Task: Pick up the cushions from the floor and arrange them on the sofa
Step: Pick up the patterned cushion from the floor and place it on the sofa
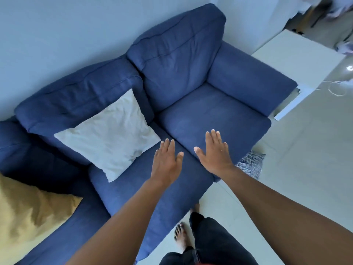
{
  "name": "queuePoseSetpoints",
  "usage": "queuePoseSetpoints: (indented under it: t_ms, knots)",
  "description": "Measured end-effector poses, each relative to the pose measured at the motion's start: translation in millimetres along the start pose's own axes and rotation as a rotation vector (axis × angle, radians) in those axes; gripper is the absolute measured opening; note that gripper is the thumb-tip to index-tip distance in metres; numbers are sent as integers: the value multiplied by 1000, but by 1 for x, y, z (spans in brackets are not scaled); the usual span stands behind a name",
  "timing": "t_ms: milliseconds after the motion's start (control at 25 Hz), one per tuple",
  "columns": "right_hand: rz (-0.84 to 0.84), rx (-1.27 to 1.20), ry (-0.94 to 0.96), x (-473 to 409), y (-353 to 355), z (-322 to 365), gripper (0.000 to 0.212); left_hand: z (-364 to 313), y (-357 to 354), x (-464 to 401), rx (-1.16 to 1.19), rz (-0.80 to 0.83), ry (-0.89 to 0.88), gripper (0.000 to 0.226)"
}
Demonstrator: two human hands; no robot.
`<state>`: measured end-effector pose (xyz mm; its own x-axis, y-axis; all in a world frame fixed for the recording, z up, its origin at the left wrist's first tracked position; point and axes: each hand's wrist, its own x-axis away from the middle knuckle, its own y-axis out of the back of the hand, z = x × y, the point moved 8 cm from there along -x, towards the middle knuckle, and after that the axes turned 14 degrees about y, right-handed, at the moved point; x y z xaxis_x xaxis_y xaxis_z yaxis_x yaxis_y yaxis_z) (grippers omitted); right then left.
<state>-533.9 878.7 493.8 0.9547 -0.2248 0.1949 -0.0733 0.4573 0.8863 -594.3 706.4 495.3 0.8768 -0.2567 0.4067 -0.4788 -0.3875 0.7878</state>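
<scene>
A blue sofa fills the middle of the head view. A white cushion leans against its left backrest. A mustard-yellow cushion lies on the sofa's far left seat. A black-and-white patterned cushion lies on the floor by the sofa's front right corner, partly hidden behind my right arm. My left hand hovers flat and empty over the left seat, just right of the white cushion. My right hand is spread, palm down, over the right seat, holding nothing.
A white low table stands against the sofa's right armrest, with a thin cable on the floor beside it. Pale tiled floor stretches to the right. My bare feet stand at the sofa's front edge.
</scene>
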Motion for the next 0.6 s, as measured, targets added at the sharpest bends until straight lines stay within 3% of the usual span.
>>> queuePoseSetpoints:
  t_ms: [320,600]
  knots:
    - [-142,-37,-208,78,51,-93,83,-111,-54,30,-125,81,-271,66]
    - [-187,-97,-360,135,77,-213,81,-211,-143,46,-251,168,-384,68]
